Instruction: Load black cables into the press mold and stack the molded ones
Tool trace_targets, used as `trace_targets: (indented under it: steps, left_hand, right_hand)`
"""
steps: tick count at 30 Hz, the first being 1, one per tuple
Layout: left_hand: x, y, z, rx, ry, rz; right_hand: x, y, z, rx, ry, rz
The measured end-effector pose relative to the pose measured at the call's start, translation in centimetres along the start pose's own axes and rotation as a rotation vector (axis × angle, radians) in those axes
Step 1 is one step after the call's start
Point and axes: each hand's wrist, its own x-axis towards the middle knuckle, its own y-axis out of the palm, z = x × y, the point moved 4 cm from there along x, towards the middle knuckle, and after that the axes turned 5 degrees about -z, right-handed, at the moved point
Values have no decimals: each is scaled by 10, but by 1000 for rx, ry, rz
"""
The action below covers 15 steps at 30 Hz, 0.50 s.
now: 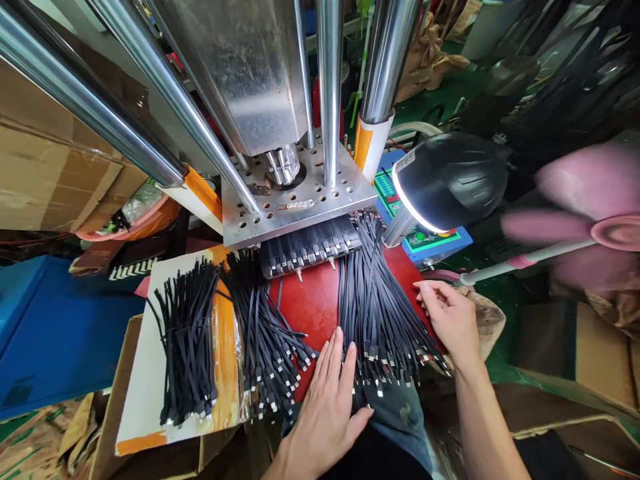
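My left hand (333, 393) lies flat with fingers stretched out, at the near end of the right-hand bundle of black cables (375, 300). To the right of that bundle, my right hand (449, 319) is closed with fingers curled at the edge of the red work surface (311, 297); anything in its fingers is hidden. Many cables have silver plug ends fanned toward me. Under the press plate (305, 217) sits a black fixture block (311, 248) with a row of metal plugs along its front. A second loose cable bundle (260, 333) lies left of the red surface.
Another cable bundle (189, 340) rests on a white board (145, 373) at the left. Steel columns (330, 93) rise around the press. A lit lamp (445, 180) stands right, before a blue control box (440, 247). A pink fan (590, 227) spins at far right.
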Motion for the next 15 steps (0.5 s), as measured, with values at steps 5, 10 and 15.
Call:
trace_targets:
  steps: [5, 10, 15]
  left_hand:
    - [2, -8, 1, -8, 4, 7]
    - [15, -14, 4, -13, -33, 43]
    - [13, -47, -4, -64, 0, -39]
  right_hand:
    - [0, 0, -2, -2, 1, 2]
    - [0, 2, 1, 25, -12, 0]
    - [0, 1, 6, 77, -24, -9]
